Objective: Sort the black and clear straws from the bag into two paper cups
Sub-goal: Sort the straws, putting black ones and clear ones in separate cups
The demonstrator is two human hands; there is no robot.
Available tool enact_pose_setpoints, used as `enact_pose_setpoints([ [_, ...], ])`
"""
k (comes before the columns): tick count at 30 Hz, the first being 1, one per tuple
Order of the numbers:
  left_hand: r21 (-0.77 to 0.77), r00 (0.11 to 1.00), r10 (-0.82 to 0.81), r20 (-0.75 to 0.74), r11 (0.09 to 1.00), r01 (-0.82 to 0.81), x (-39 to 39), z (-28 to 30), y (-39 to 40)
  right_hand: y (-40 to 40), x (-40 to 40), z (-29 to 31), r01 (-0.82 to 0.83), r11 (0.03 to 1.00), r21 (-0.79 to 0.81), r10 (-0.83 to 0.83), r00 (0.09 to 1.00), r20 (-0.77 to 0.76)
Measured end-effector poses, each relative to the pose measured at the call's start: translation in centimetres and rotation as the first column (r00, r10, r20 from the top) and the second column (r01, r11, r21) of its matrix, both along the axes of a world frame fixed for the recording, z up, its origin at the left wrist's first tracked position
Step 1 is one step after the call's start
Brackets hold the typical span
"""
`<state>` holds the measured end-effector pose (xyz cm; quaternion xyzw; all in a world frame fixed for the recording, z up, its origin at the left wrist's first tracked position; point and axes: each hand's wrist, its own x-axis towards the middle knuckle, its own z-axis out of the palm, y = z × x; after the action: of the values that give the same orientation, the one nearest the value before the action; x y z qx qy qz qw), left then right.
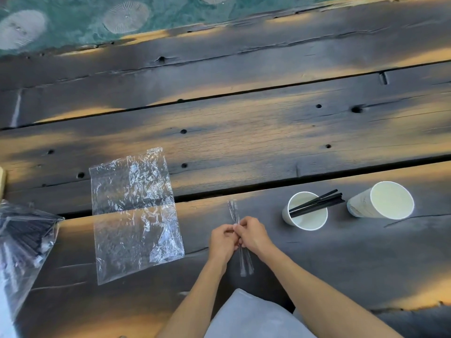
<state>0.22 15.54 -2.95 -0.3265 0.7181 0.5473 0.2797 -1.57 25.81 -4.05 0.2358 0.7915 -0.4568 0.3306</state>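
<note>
Both your left hand (223, 240) and right hand (252, 234) pinch the clear straws (245, 261); loosen either pinch and the bundle may scatter short of the empty cup (383, 201).

Bag of straws (23, 242) cut off by left edge, contents blurred behind plastic. Middle of clear straws (240, 240) hidden between both hands. Lower ends of black straws (314, 203) hidden inside cup (305, 211). Forearms cut off by bottom edge.
</note>
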Motion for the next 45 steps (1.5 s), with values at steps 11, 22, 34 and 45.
enact_pose_setpoints([
  [11, 0.293, 0.978, -0.185, -0.096, 0.934, 0.206, 1.8, 3.6, -1.1, 2.2, 1.2, 5.2, 0.192, 0.896, -0.401, -0.219, 0.975, -0.024],
  [22, 0.298, 0.872, -0.462, -0.165, 0.819, 0.490, 5.3, 5.0, 4.2, 12.6, 7.9, 13.0, 0.192, 0.903, -0.383, -0.311, 0.909, -0.277],
  [34, -0.607, 0.861, -0.508, 0.001, 0.684, 0.405, 8.1, 0.7, 13.0, 30.1, 9.5, 17.1, 0.590, 0.425, -0.687, -0.905, 0.259, -0.337],
  [45, -0.618, 0.818, -0.505, 0.275, 0.559, 0.553, 7.4, -1.9, 18.0, 33.7, 4.6, 15.4, 0.616, 0.623, -0.482, -0.770, 0.377, -0.514],
])
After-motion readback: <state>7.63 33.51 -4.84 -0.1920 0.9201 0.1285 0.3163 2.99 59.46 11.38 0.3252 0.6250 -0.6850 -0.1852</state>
